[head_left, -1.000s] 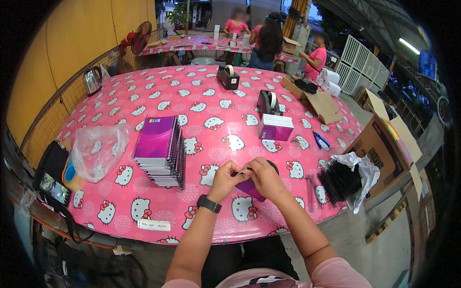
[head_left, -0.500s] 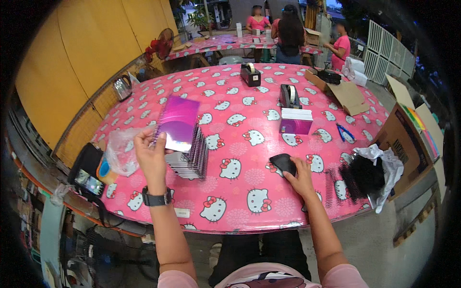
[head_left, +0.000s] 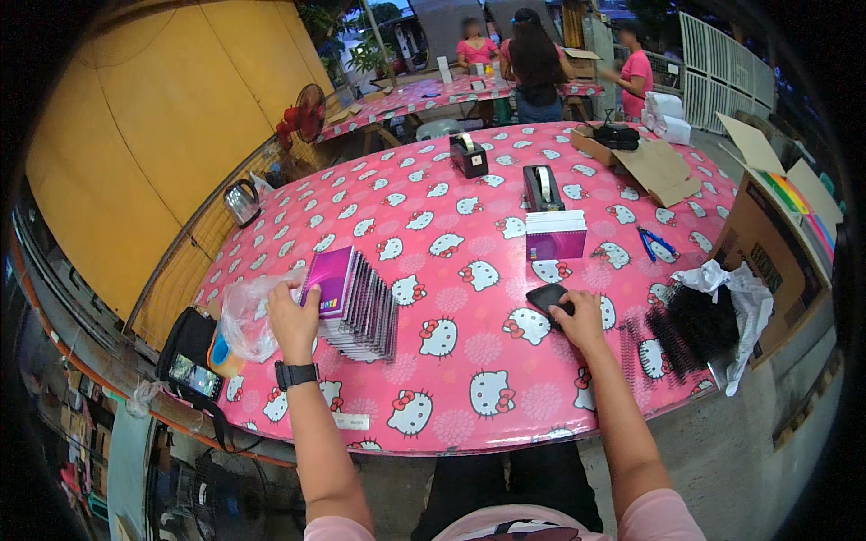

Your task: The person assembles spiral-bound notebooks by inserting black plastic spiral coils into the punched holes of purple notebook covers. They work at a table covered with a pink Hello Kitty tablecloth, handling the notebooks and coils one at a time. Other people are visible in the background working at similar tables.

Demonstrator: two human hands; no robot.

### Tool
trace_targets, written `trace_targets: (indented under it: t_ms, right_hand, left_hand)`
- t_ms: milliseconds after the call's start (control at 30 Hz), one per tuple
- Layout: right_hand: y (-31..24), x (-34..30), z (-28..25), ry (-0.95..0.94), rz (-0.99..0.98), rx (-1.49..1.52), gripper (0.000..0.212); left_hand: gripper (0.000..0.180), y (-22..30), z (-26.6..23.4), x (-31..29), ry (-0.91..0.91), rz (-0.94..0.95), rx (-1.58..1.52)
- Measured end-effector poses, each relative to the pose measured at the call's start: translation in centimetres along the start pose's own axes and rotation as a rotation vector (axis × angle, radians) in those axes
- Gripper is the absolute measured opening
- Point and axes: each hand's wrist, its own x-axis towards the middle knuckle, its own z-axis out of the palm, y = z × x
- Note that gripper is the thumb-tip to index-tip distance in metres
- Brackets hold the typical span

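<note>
My left hand grips the near-left edge of a purple spiral notebook, thumb on its cover. That notebook sits at the top of a leaning stack of spiral notebooks, whose black wire bindings show on the side. To the right, my right hand has its thumb and fingers closed on a small flat black thing with a rounded edge, which rests on the table. Its kind I cannot make out. Farther back, another small pile of purple notebooks stands before a black tape dispenser.
The table has a pink patterned cover. Blue-handled pliers, black wire coils and a cardboard box are at right. A plastic bag and a phone lie at left. A second tape dispenser stands behind. Several people work beyond.
My left hand has lowered the purple notebook from a raised, tilted position onto the stack. My right hand still holds the black thing, which looks turned. The whole view has tilted slightly.
</note>
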Motion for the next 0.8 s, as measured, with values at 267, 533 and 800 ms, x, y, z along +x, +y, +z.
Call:
trace_targets:
  t_ms: [267,533,800]
  right_hand:
    - [0.1,-1.2,1.0,0.001,-0.118,-0.055,0.047]
    - [-0.6,-0.5,-0.2,-0.098,-0.032,-0.098,0.055]
    - [-1.9,3.2,-0.5,0.283,-0.099,-0.091,0.042]
  left_hand:
    - [0.051,4.0,-1.7,-0.1,-0.345,0.196,-0.065]
    - [0.04,4.9,-1.0,-0.4,-0.293,0.261,0.031]
    - [0.021,15.5,4.0,-2.6,-0.131,0.7,-0.286]
